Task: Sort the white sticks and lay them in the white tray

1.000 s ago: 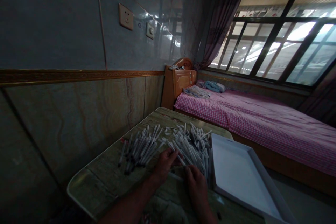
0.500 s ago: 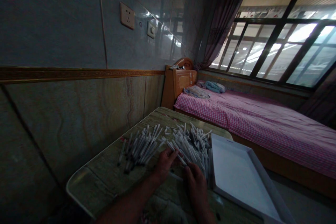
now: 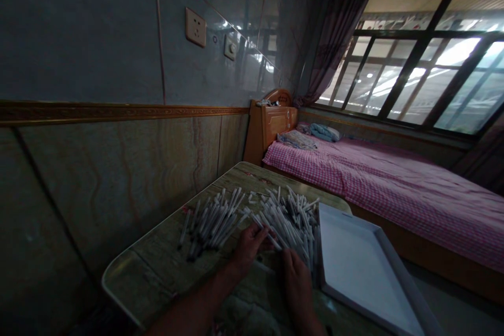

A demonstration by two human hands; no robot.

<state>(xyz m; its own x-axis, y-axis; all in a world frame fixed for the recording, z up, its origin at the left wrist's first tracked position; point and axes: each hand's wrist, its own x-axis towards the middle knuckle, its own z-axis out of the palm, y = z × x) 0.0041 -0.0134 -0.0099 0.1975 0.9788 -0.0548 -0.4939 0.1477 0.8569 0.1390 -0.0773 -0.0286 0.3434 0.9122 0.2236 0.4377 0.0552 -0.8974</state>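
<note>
My left hand [image 3: 249, 247] is closed in a pinch on a slim, pale pen [image 3: 271, 238], which slants down to the right. Just beyond its lower end, my right hand [image 3: 296, 275] has its fingers curled together; whatever may be in them is hidden. A large heap of similar white pens [image 3: 285, 220] lies right behind the hands. To the left, a second pile of pens [image 3: 218, 220] with dark ends spreads over the table [image 3: 153, 262]. A few small white pieces [image 3: 252, 197] sit between the two piles.
A shallow white box tray [image 3: 366, 262] stands at the table's right side, against the pen heap. Tiled wall [image 3: 165, 157] runs along the left. Behind the table is a bed with a pink checked sheet [image 3: 334, 168] and a wooden headboard [image 3: 271, 121].
My right hand has drawn slightly right and down, away from the pen's lower end. The left hand keeps its pinch on the pen. The whole view has shifted a little.
</note>
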